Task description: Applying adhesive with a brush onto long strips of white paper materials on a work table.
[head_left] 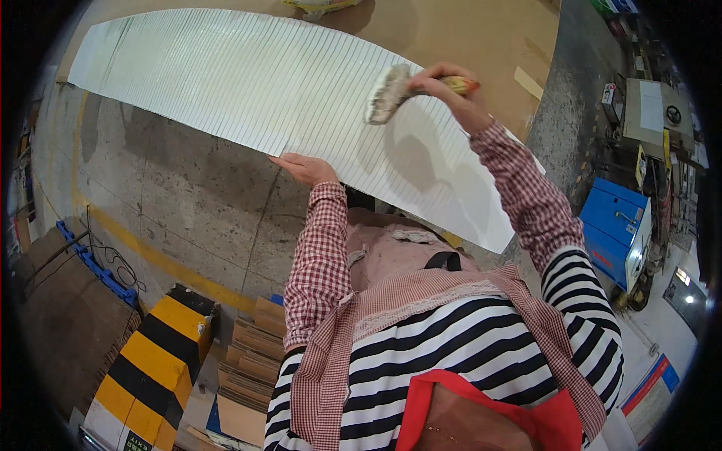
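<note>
A long white sheet (pixel 218 71) with closely spaced dark lines and a curved far edge lies in front of me. Its near edge is at my left hand (pixel 308 170), whose fingers close on it, partly hidden. Over the right part of the sheet, my right hand (pixel 450 89) grips a wide brush (pixel 389 94) by its handle, which ends in red and yellow. The brush's pale bristles are against or just over the sheet; the exact contact is hard to tell. Shiny patches and my arm's shadow show on the surface.
A brown board surface (pixel 466 34) extends beneath and beyond the sheet. At the left stands a yellow-and-black striped block (pixel 154 353), beside stacked cardboard (pixel 252 368). A blue cabinet (pixel 615 225) stands at the right. Grey floor (pixel 188 165) shows below the sheet's near edge.
</note>
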### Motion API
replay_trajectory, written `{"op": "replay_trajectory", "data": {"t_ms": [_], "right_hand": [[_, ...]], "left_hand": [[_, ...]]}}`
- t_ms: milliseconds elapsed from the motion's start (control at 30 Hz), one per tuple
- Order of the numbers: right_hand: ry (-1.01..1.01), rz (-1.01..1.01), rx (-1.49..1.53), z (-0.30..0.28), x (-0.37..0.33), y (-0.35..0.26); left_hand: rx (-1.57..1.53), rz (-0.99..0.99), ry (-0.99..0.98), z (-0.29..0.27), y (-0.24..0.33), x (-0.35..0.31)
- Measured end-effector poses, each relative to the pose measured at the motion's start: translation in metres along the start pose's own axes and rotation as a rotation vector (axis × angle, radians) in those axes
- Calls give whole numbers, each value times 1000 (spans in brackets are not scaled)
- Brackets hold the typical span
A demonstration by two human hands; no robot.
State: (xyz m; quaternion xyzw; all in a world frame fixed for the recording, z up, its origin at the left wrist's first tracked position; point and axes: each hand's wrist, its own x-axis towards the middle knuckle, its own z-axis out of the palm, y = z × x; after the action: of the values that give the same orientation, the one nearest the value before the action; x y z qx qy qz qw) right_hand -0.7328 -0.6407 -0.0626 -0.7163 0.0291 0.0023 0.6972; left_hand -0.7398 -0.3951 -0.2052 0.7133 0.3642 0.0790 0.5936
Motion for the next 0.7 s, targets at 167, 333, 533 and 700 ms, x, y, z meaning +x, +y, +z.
{"op": "replay_trajectory", "data": {"t_ms": [167, 333, 533, 700], "right_hand": [[-16, 36, -83, -9, 4, 23], [-25, 88, -169, -29, -30, 11], [1, -53, -103, 7, 19, 18], [1, 3, -190, -19, -9, 43]], "left_hand": [[-12, 15, 15, -3, -8, 7], [18, 2, 17, -5, -9, 7], [34, 4, 12, -2, -8, 5], [23, -24, 4, -3, -5, 4]]}}
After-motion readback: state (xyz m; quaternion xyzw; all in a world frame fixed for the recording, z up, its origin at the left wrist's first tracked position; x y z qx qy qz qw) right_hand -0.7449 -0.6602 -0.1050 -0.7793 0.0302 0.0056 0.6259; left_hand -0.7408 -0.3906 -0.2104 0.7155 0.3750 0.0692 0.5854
